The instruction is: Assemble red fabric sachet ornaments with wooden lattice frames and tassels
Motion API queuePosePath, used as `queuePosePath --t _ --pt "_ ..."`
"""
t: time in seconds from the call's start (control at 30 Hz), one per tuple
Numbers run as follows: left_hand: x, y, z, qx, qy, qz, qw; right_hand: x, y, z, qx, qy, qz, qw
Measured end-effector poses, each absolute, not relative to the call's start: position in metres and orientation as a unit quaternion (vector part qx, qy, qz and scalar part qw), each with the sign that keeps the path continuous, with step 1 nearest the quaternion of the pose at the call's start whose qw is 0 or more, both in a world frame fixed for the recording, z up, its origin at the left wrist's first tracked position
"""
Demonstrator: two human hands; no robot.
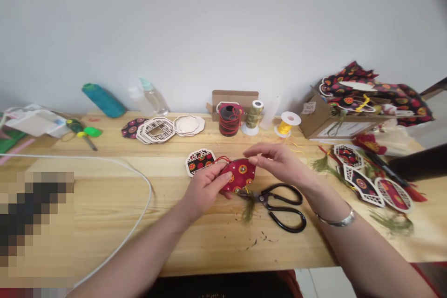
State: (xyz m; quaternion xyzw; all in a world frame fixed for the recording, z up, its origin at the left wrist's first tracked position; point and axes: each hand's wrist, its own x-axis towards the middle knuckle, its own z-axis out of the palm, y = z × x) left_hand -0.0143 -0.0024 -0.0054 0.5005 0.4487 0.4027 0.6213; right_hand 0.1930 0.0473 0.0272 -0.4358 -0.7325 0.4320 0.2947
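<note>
My left hand [206, 186] is closed on a rounded red floral fabric ornament [240, 174], thumb on its face and fingers behind. My right hand [275, 160] pinches at the ornament's upper right edge; its fingertips are partly hidden. A green tassel [248, 209] hangs below the ornament, and a red cord [220, 158] shows above it. Black-handled scissors [284, 209] lie on the table just under my right hand, their blades partly behind the tassel. Left of the ornament lies a lattice-framed piece with dark floral fabric [200, 162].
Along the wall stand a red cord spool [229, 121], a gold thread cone [254, 115], a yellow thread spool [286, 125] and stacked lattice frames [159, 130]. A cardboard box [335, 123] holds fabric. Finished-looking ornaments [363, 186] lie right; a white cable [139, 216] curves left.
</note>
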Motion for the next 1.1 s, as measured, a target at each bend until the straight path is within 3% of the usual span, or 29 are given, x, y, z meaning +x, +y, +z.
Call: queuePosePath --t 0.23,0.5,0.77,1.1 --pt "-0.014 -0.011 -0.003 0.599 0.443 0.387 0.543 0.184 0.039 0.029 -0.400 -0.725 0.478 0.294" --pt "-0.015 -0.015 -0.002 0.626 0.441 0.392 0.510 0.181 0.032 0.028 -0.405 -0.740 0.433 0.318" --pt "-0.016 -0.013 -0.002 0.658 0.421 0.381 0.495 0.178 0.031 0.027 -0.380 -0.774 0.371 0.346" --pt "-0.015 -0.011 -0.005 0.632 0.425 0.376 0.528 0.177 0.034 0.024 -0.406 -0.749 0.401 0.336"
